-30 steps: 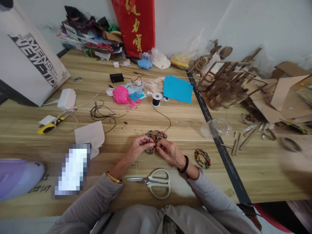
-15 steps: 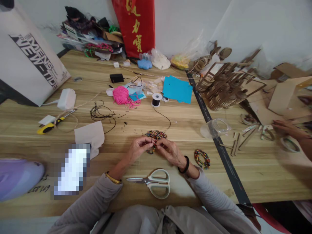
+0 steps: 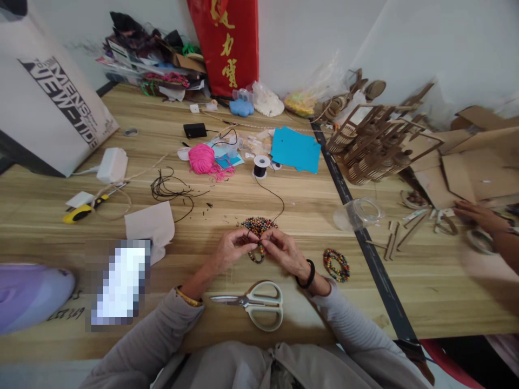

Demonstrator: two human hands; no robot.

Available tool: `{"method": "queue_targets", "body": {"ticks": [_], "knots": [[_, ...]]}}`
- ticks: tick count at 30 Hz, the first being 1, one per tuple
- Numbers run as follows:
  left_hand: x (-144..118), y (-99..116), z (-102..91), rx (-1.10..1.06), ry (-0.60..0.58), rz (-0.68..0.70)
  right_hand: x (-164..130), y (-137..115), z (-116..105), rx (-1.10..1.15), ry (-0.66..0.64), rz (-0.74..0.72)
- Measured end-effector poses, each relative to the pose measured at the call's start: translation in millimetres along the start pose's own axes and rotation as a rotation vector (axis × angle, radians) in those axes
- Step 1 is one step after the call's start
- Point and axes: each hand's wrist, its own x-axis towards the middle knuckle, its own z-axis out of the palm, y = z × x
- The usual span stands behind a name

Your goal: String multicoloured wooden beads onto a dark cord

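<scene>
A: Where are the beads?

B: Most lie in a small multicoloured bead pile (image 3: 259, 222) on the bench (image 3: 227, 202), just beyond the fingertips. A short bead loop (image 3: 256, 260) sits on the near side, below them. The fingers cover the stretch between, so I can't tell whether the two are joined.

A: And the hands?

B: Both are pinching, almost tip to tip. The left hand (image 3: 233, 248) and the right hand (image 3: 285, 252) each bring thumb and forefinger together on what looks like black cord (image 3: 281, 198). A dark curve of it shows by the left fingertips; any knot there is too small to make out.

A: Can you follow the cord?

B: From the white spool (image 3: 260, 168) it bends down to the pile, then disappears among the beads.

A: Anything else nearby?

B: Scissors (image 3: 264, 305) lie between the forearms, and a beaded ring (image 3: 336, 265) rests near the right wrist.

A: What gets cut off?

B: A co-worker's arm enters at the right edge, its hand (image 3: 478, 215) by some cardboard (image 3: 458, 178). A purple object (image 3: 30, 300) is cropped at the left, and blocky blurring hides the bright rectangle (image 3: 121, 281) beside it.
</scene>
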Motion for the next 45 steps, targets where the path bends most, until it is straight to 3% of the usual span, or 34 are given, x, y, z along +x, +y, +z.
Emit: {"method": "queue_targets", "body": {"ticks": [12, 21, 27, 34, 45], "knots": [[1, -2, -3.5, 0.069, -0.010, 0.127, 3, 0, 2, 0.082, 0.007, 0.016], [1, -1, -1.3, -0.042, -0.057, 0.047, 4, 3, -1, 0.112, -0.042, 0.051], [2, 5, -3.6, -0.112, -0.064, -0.088, 3, 0, -2, -0.061, -0.044, 0.006], [1, 8, -3.1, -0.119, -0.067, -0.109, -1, -8, -6, -0.266, -0.081, -0.066], [3, 1, -0.9, -0.134, -0.116, -0.107, -2, -6, -5, -0.613, -0.040, -0.359]]}}
